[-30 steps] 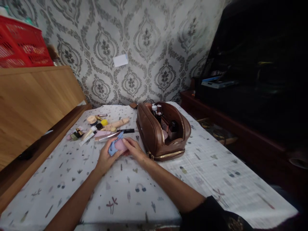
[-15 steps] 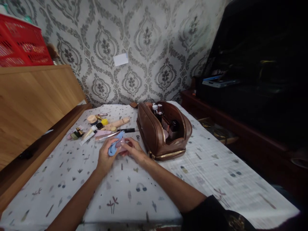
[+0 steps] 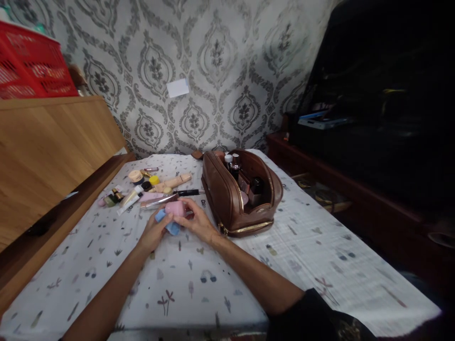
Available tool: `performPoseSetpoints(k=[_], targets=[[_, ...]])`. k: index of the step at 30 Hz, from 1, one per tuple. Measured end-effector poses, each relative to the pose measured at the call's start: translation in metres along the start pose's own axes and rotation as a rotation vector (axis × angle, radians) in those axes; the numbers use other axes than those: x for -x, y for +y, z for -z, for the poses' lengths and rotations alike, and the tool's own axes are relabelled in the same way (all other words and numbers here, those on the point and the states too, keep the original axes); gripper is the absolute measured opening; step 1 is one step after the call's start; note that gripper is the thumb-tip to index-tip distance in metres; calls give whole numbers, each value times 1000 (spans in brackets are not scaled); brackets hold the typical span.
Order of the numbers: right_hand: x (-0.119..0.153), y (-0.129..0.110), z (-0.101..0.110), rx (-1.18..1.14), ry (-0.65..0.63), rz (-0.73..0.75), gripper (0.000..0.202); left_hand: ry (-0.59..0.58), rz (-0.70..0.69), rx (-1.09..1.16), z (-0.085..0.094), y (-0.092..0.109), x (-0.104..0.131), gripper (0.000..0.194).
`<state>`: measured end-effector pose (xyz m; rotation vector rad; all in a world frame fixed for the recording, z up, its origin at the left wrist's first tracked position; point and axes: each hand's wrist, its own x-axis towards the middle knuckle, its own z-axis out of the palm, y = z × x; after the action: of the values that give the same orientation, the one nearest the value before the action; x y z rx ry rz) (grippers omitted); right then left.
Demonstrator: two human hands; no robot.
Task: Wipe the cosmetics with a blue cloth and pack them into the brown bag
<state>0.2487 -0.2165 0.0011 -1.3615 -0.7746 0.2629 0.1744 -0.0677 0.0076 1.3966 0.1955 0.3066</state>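
Note:
A small pink rounded item (image 3: 175,208) is between my two hands, above the patterned white cloth (image 3: 192,293). My left hand (image 3: 153,233) is closed on a light blue cloth (image 3: 172,227), which lies against the underside of the pink item. The fingers of my right hand (image 3: 197,221) grip the pink item from its right side. Just behind my hands lies a shiny pinkish tube (image 3: 156,202). To the right stands an open brown bag (image 3: 222,199) with bottles and a dark-lidded jar (image 3: 256,187) inside.
Several cosmetics lie at the back left, among them a yellow-lidded jar (image 3: 154,180), a beige tube (image 3: 177,181) and a white tube (image 3: 131,199). A wooden panel (image 3: 60,151) with a red basket (image 3: 35,61) borders the left. Dark furniture (image 3: 355,189) stands right.
The pink item has turned and shows more of its surface. The blue cloth has shifted from its left side to below it, and both hands have changed position slightly.

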Motion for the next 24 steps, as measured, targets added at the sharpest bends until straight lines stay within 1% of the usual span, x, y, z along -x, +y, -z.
performPoseSetpoints(k=[2, 6, 8, 10, 13, 15, 19, 21, 24], targets=[[0, 0, 1, 21, -1, 21, 56, -3, 39, 33, -1, 0, 0, 47], [0, 0, 4, 81, 15, 95, 56, 9, 89, 54, -1, -1, 0, 50], [1, -2, 5, 115, 16, 153, 53, 18, 97, 62, -1, -2, 0, 50], [3, -4, 4, 129, 19, 180, 51, 23, 87, 62, -1, -3, 0, 48], [6, -7, 2, 156, 30, 166, 51, 19, 32, 38, 0, -1, 1, 46], [7, -8, 0, 204, 40, 170, 51, 15, -55, -20, 0, 3, 2, 47], [8, -5, -1, 286, 67, 171, 52, 31, -245, -244, 1, 12, 7, 49], [8, -1, -1, 283, 74, 146, 56, 41, -275, -327, 1, 16, 9, 48], [8, 3, -1, 255, 62, 95, 60, 20, -270, -371, 1, 19, 11, 46]])
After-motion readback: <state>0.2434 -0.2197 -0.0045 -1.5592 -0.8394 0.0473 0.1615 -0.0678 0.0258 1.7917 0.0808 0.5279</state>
